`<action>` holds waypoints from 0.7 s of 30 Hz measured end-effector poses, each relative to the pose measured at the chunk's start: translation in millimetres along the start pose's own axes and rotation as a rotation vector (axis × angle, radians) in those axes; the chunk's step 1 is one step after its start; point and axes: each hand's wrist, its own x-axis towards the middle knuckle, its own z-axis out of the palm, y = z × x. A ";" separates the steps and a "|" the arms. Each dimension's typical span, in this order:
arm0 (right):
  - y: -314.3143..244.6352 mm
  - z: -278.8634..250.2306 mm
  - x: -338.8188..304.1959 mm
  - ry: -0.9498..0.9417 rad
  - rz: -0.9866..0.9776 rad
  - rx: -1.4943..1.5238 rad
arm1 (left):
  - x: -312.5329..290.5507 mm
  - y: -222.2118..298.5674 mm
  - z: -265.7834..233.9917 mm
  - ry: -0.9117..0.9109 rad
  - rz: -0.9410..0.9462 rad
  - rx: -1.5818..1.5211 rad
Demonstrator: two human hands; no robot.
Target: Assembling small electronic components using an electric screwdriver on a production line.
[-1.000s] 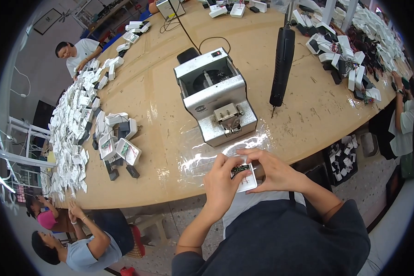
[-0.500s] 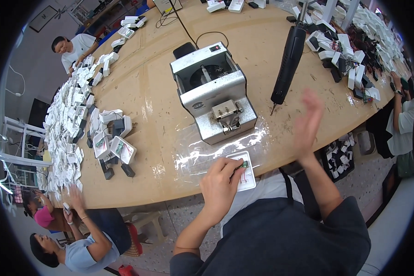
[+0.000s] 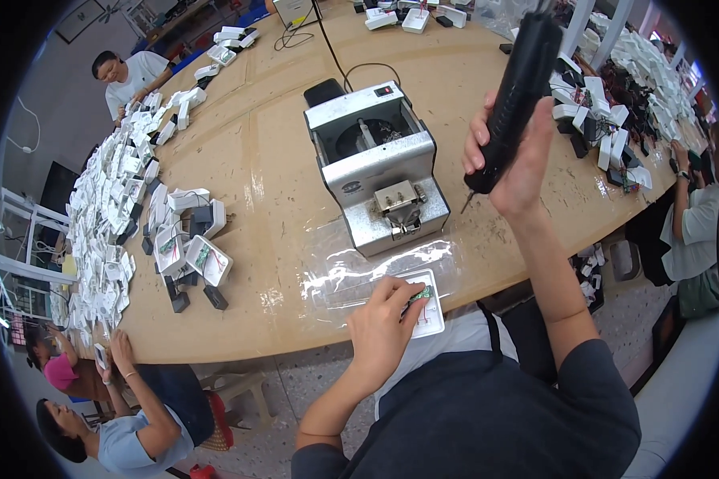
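Note:
My right hand [image 3: 527, 172] is wrapped around a black electric screwdriver [image 3: 521, 84], which hangs over the table with its thin bit pointing down and to the left. At the table's near edge lies a white plastic housing [image 3: 433, 326], open side up. Inside it is a small green circuit board [image 3: 423, 294] with thin red wires. My left hand [image 3: 379, 323] pinches the board between thumb and fingers, hiding part of it and of the housing's left side. Directly beyond stands a silver metal machine [image 3: 379, 172] with a small metal block on its front.
Clear plastic sheet [image 3: 327, 279] covers the table before the machine. A small group of white housings [image 3: 209, 259] lies left, beside a long heap of white parts [image 3: 108, 231]. More housings and wires [image 3: 607, 120] lie right. Co-workers sit along the left side; another person is at far right.
My right hand has risen to the screwdriver and closed around it; the tool has shifted slightly up and right. My left hand stays at the circuit board.

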 end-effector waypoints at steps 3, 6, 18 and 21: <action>0.1 35.0 -5.3 -0.177 -0.071 0.082 | -1.5 0.2 2.0 0.004 -0.004 -0.021; 13.9 63.5 -9.5 -0.266 -0.066 -0.135 | -3.5 -1.0 2.9 0.009 -0.016 -0.028; 41.3 68.3 -12.2 -0.281 -0.056 -0.248 | -5.4 -1.3 1.5 0.018 -0.024 -0.105; 41.6 68.0 -15.3 -0.308 -0.045 -0.251 | -6.5 0.8 0.7 0.018 -0.037 -0.103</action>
